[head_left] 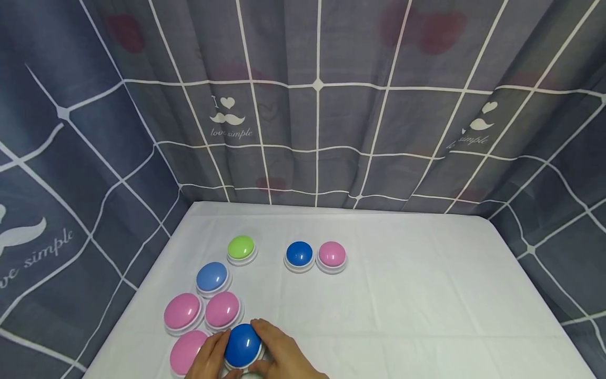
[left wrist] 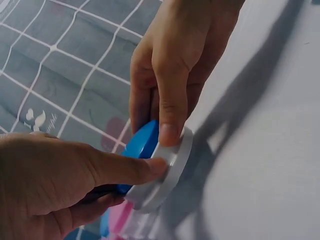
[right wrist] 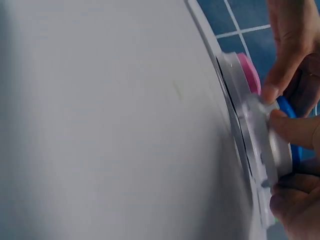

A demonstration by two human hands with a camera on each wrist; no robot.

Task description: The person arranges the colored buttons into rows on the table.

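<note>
A dark blue domed push button (head_left: pixel 243 345) with a white round base is gripped from both sides, near the front of the table. My left hand (head_left: pixel 211 353) holds its left side, with the thumb (left wrist: pixel 156 167) against the white base. From the right, my right hand (head_left: pixel 286 351) grips the same button, its thumb (left wrist: pixel 169 133) also on the base. In the right wrist view the white base (right wrist: pixel 267 142) appears tilted, close over the tabletop. A pink button (head_left: pixel 187 351) is partly hidden behind the left hand. Another pink button (head_left: pixel 222 309) sits just beyond the held one.
Further left are a third pink button (head_left: pixel 182 311), a light blue one (head_left: pixel 211 277) and a green one (head_left: pixel 241 247). At the back middle, a dark blue button (head_left: pixel 299 254) stands beside a pink one (head_left: pixel 332 255). Grey checked curtains (head_left: pixel 284 116) surround the white table (head_left: pixel 426 295).
</note>
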